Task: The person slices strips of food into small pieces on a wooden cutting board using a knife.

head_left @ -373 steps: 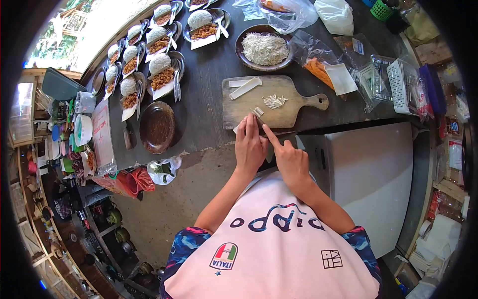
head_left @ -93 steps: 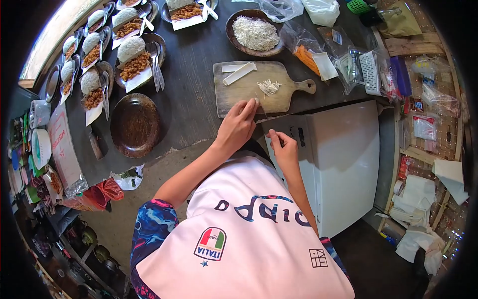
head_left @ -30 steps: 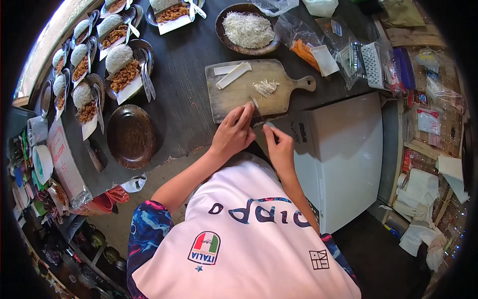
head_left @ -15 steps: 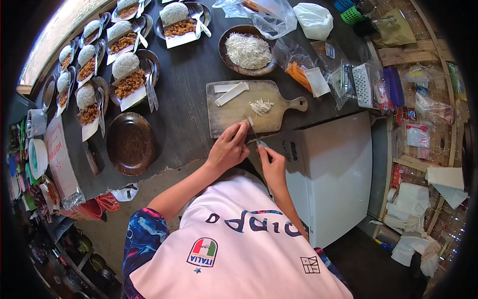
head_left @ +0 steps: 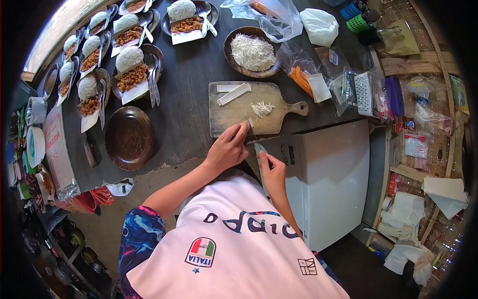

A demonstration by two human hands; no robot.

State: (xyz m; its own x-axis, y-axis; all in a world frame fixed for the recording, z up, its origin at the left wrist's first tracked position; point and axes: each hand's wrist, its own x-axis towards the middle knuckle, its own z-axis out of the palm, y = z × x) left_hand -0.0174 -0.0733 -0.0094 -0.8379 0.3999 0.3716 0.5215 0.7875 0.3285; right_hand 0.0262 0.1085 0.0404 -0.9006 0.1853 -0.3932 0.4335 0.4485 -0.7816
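At the near edge of the wooden cutting board (head_left: pixel 234 110), my left hand (head_left: pixel 229 144) pinches a small white piece (head_left: pixel 250 122) of food against the wood. My right hand (head_left: pixel 272 169) grips a knife (head_left: pixel 259 148), its thin blade reaching up beside that piece; the contact between them is too fine to make out. A little heap of thin white shreds (head_left: pixel 262 108) lies on the board's right half. Two white sticks (head_left: pixel 234 93) rest at the upper left of the board. Behind it stands a dark bowl (head_left: pixel 229 57) filled with more white shreds (head_left: pixel 253 52).
Several plates with rice (head_left: pixel 129 59), brown diced food (head_left: pixel 131 78) and cutlery stand at the left. An unfilled dark plate (head_left: pixel 129 138) sits closer. Bags, one holding orange sticks (head_left: pixel 300 81), and a white basket (head_left: pixel 364 93) lie right. A white appliance (head_left: pixel 333 184) stands below the table edge.
My right hand has drawn back slightly toward my body with the knife. My left hand keeps its hold on the white piece. The whole view has shifted a little.
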